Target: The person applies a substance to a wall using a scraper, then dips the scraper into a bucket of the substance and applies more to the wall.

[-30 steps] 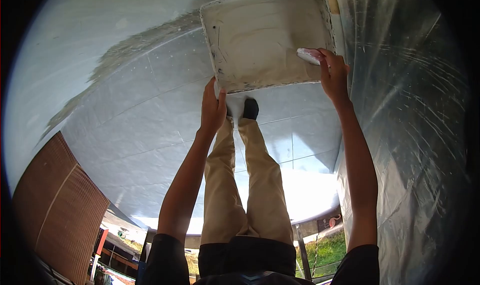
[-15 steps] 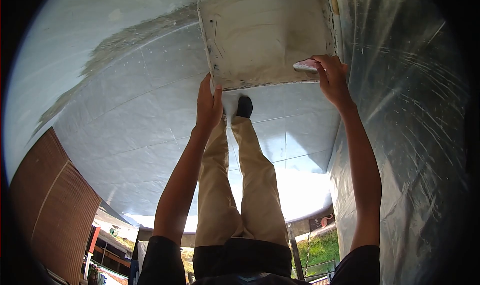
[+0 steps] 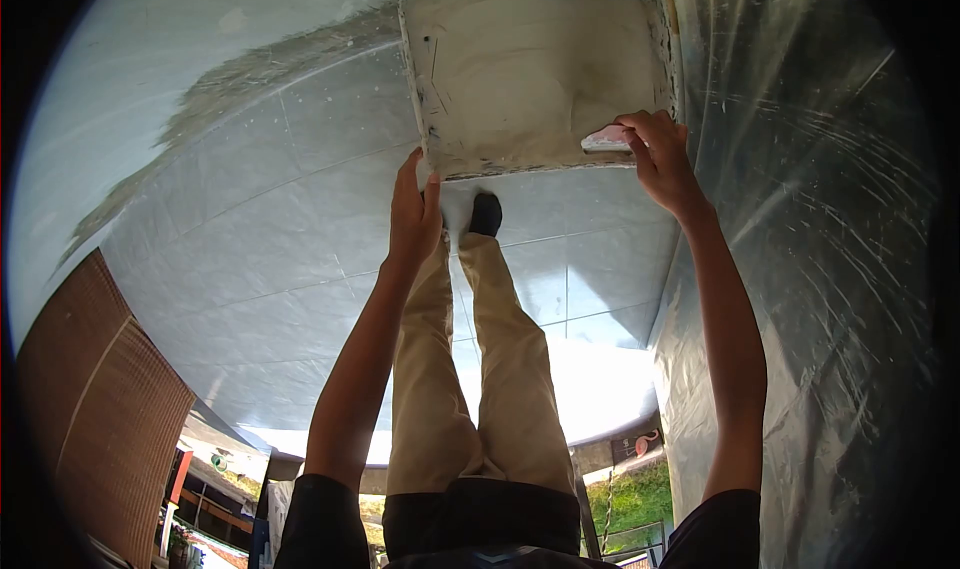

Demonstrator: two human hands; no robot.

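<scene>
A beige, roughly square panel (image 3: 520, 69) with a raised, chipped whitish rim is at the top of the head view. Dark scratches and smudges mark its face. My left hand (image 3: 413, 209) holds its lower left corner, the thumb at the near edge and the fingers along the side. In my right hand (image 3: 660, 159), closed at the lower right of the panel, is a small flat pink-and-white pad (image 3: 606, 139). The pad lies against or just over the panel's face; its far end is hidden by my fingers.
Grey tiled floor (image 3: 270, 219) spreads below, with my legs and a dark shoe (image 3: 486, 214) on it. Clear plastic sheeting (image 3: 800, 269) hangs on the right. A brown ribbed mat or blind (image 3: 110, 379) is at lower left. Sunlit grass (image 3: 635, 509) shows behind.
My right hand and the pad have shifted slightly left, and more of the pad's pink top shows. My left hand keeps its hold at the panel's corner.
</scene>
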